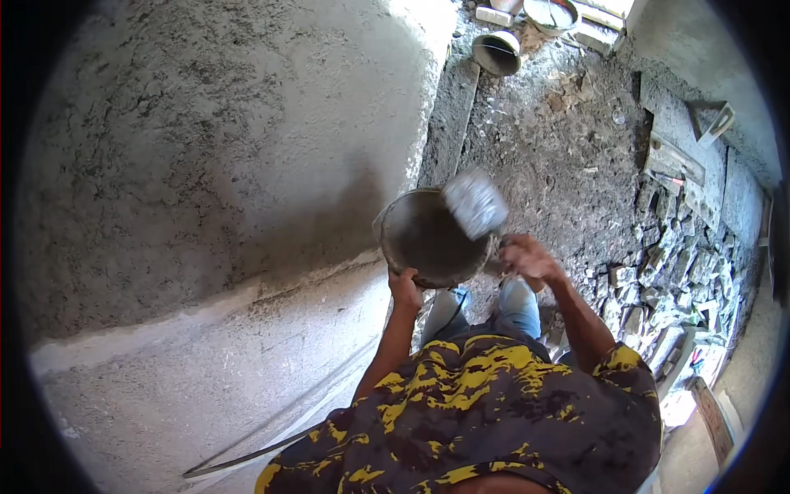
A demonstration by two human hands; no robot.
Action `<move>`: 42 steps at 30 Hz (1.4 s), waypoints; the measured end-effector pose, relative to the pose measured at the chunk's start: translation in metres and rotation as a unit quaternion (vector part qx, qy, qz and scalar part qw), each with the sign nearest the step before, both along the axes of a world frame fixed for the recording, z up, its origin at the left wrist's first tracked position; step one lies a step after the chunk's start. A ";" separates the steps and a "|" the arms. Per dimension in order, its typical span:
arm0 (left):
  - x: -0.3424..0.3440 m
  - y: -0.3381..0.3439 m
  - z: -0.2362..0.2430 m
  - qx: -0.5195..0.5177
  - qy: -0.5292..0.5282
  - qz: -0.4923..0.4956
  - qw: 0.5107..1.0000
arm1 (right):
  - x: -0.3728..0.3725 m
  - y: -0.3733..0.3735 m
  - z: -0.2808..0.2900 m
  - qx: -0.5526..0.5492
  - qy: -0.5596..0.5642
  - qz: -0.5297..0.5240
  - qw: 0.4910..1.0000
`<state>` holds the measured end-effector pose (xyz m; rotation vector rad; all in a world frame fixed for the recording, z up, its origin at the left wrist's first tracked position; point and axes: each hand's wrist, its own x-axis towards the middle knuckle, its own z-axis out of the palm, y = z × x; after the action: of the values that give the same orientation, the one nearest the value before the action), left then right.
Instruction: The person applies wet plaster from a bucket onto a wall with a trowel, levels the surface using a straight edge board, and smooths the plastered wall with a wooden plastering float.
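Observation:
A round, dark bucket [398,226] is held up in front of me, close beside the wall on the left. My left hand [406,290] is closed on its near left rim, thumb on top. A trowel [476,203] with a pale metal blade, smeared by motion, is over the bucket's far right edge. My right hand [527,259] grips the trowel near its handle, just right of the bucket. Shadow hides how much the bucket contains.
Rough grey plaster [206,140] covers the upper wall on the left; a whiter band [247,370] runs below. Another bucket [496,53] lies tipped at the far end, near a pale tub [551,15]. Broken rubble [671,255] and a board [676,158] line the right side.

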<state>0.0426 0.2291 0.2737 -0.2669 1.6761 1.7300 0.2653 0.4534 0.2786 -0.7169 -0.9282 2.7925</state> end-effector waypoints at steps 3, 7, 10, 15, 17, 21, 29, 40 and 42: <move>-0.025 -0.023 -0.012 0.001 -0.025 0.000 1.000 | 0.037 0.032 0.014 0.143 -0.076 -0.177 0.971; -0.037 -0.048 0.006 -0.038 -0.054 0.029 0.997 | 0.075 0.070 0.056 0.276 -0.337 -0.417 0.798; -0.054 -0.091 0.006 -0.064 -0.034 0.027 0.997 | 0.095 0.089 0.019 0.366 -0.482 -0.556 0.569; -0.082 -0.180 -0.026 -0.134 0.005 0.014 0.991 | -0.045 0.060 -0.088 0.416 -0.847 -0.290 0.160; -0.084 -0.189 -0.032 -0.146 -0.007 -0.007 0.989 | -0.200 0.001 -0.128 0.573 -0.713 -0.281 0.289; -0.100 -0.198 -0.015 -0.170 -0.040 0.062 0.983 | -0.427 -0.180 0.008 0.418 -0.117 -0.291 0.853; -0.105 -0.208 -0.014 -0.169 0.018 0.054 0.984 | -0.233 -0.169 0.042 0.618 -0.123 0.165 0.758; -0.030 -0.049 0.037 -0.227 0.349 -0.163 0.895 | -0.173 -0.094 -0.026 0.484 -0.265 0.522 0.651; -0.014 -0.022 0.042 -0.171 0.345 -0.162 0.909 | -0.131 -0.069 -0.026 0.408 -0.261 0.425 0.764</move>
<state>0.0288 0.2070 0.3161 0.5106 2.3657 1.3389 0.1342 0.3844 0.2530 -1.0826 -2.9343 2.1892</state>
